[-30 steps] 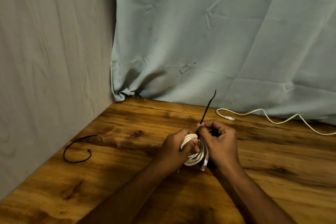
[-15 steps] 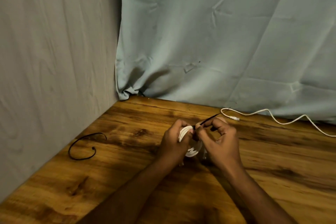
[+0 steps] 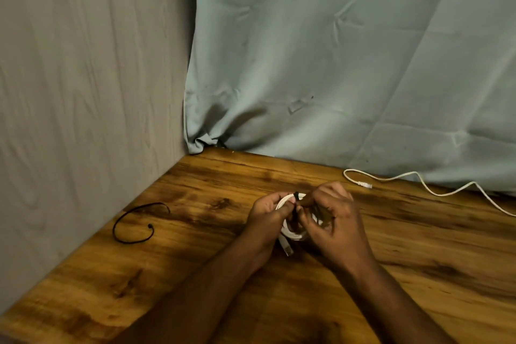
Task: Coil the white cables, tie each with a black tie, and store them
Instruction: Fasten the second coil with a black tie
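A small coil of white cable (image 3: 291,233) is held upright between both hands over the wooden table (image 3: 195,274). My left hand (image 3: 266,216) grips the coil's left side. My right hand (image 3: 335,220) pinches a black tie (image 3: 296,197) that wraps over the coil's top. Much of the tie is hidden by my fingers. One cable plug (image 3: 287,249) hangs below the coil. A second, loose white cable (image 3: 424,186) lies along the table's back right. A spare black tie (image 3: 132,222), curved into an open loop, lies at the left near the wall.
A grey wall (image 3: 83,92) bounds the table on the left. A pale blue-green curtain (image 3: 349,64) hangs along the back edge. Bare wood stretches across the table's front and right.
The tie's long free end, which stuck up a second ago, has been folded down over the coil and now is tucked under my right fingers. The camera shifted slightly.
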`<state>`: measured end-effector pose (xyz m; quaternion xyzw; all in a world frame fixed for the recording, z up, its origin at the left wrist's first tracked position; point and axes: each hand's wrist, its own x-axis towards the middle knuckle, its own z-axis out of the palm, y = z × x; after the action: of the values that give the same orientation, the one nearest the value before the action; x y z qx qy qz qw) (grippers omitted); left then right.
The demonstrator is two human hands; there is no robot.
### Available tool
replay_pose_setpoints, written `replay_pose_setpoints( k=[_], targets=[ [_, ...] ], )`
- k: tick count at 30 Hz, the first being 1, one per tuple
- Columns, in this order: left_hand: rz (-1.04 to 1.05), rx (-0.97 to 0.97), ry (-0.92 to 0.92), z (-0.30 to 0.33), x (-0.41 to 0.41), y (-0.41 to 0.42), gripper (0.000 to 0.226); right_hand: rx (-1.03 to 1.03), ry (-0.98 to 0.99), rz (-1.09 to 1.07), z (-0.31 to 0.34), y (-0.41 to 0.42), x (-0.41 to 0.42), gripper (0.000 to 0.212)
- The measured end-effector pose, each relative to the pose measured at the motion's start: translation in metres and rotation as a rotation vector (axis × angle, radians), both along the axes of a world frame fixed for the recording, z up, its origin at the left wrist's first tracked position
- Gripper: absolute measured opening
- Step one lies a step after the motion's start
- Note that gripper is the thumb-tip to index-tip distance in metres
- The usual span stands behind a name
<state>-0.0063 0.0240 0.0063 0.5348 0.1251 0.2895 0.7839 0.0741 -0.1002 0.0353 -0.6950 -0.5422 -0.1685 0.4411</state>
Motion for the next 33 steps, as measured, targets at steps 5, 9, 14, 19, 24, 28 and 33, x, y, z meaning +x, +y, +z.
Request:
replay_pose_setpoints(
  k=[5,9,14,19,24,28,33],
  targets=[
    [-0.013,-0.074,0.009,-0.003,0.003,0.001,0.024,-0.094,-0.072,-0.037,-0.001,0.000,0.001,0.013],
    [-0.033,-0.080,0.004,-0.003,0.002,0.002,0.025,-0.149,-0.078,-0.090,-0.003,0.001,0.006,0.020],
    [-0.086,-0.120,-0.014,-0.002,0.002,0.005,0.027,-0.204,-0.029,-0.092,-0.008,-0.001,0.011,0.017],
    [0.035,0.134,0.042,-0.002,-0.001,0.005,0.024,-0.223,-0.024,-0.085,-0.007,-0.002,0.013,0.010],
    [0.207,0.489,0.153,-0.002,0.001,0.006,0.021,-0.187,0.044,-0.077,-0.008,-0.003,0.014,0.015],
    [0.213,0.549,0.170,-0.004,0.002,0.007,0.021,-0.205,0.026,-0.089,-0.010,-0.005,0.016,0.011],
    [0.223,0.622,0.183,-0.004,-0.001,0.010,0.020,-0.066,0.372,0.014,-0.008,-0.004,0.012,0.030]
  ],
)
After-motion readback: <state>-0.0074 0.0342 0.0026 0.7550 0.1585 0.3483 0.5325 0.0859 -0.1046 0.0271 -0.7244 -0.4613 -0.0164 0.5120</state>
